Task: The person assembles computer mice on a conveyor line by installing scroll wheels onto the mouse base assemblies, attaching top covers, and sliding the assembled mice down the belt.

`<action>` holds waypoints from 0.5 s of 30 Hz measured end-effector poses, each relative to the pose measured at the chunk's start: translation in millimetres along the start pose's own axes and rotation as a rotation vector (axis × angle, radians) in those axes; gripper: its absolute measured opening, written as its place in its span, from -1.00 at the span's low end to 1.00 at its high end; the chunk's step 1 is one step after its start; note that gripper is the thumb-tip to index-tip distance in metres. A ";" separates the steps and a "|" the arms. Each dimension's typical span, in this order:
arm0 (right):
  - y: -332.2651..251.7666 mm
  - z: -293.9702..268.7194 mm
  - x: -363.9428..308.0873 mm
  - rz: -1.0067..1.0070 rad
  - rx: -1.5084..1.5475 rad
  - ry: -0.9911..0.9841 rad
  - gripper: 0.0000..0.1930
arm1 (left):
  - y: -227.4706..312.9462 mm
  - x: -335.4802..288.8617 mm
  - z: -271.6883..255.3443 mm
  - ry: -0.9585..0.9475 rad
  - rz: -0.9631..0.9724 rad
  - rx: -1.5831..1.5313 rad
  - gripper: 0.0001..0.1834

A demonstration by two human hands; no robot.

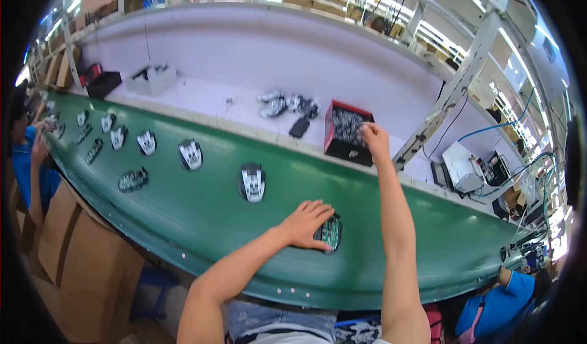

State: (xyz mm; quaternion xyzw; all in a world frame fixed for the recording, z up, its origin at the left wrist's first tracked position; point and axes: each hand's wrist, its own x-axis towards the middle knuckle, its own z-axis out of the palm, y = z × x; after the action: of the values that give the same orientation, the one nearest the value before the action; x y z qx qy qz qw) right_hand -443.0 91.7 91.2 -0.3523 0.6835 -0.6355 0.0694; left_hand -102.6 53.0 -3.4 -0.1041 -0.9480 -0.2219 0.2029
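A green circuit board (330, 231) in a dark shell lies on the green belt in front of me. My left hand (305, 225) spans its left side, with the fingers at the far edge and the thumb along the near edge, gripping it against the belt. My right hand (374, 137) reaches to the right rim of a black box with a red inner edge (348, 155). Many small parts in clear or grey tones (346, 126) fill that box. The right fingers are pinched together, and what they hold is too small to make out.
Several white-and-black mouse-shaped units, one of them nearest me (252, 182), and dark board assemblies (132, 180) lie along the belt (202, 209). Silver-grey parts (287, 104) and a white box (150, 80) stand on the shelf. A metal post (440, 99) rises right of my hand. Co-workers sit at both ends.
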 end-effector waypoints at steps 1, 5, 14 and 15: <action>-10.5 2.7 -26.1 0.058 0.099 -0.033 -0.75 | 1.3 -1.9 -5.8 -0.029 -0.017 0.001 0.14; -48.2 0.6 -139.0 0.214 0.134 -0.180 -0.75 | -0.8 -4.1 -8.6 -0.056 -0.038 0.033 0.29; -42.8 10.5 -254.5 0.345 0.049 -0.253 -0.72 | 14.5 -7.0 0.3 0.002 -0.097 0.070 0.39; -41.0 11.6 -255.6 0.346 0.054 -0.256 -0.72 | 16.5 -6.7 1.6 0.008 -0.091 0.062 0.40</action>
State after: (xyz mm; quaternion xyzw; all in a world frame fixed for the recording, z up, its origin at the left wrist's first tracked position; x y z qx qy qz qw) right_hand -230.9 230.1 36.5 -0.3058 0.7021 -0.5822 0.2731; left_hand -92.4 67.5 -1.4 -0.0537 -0.9574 -0.2017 0.1995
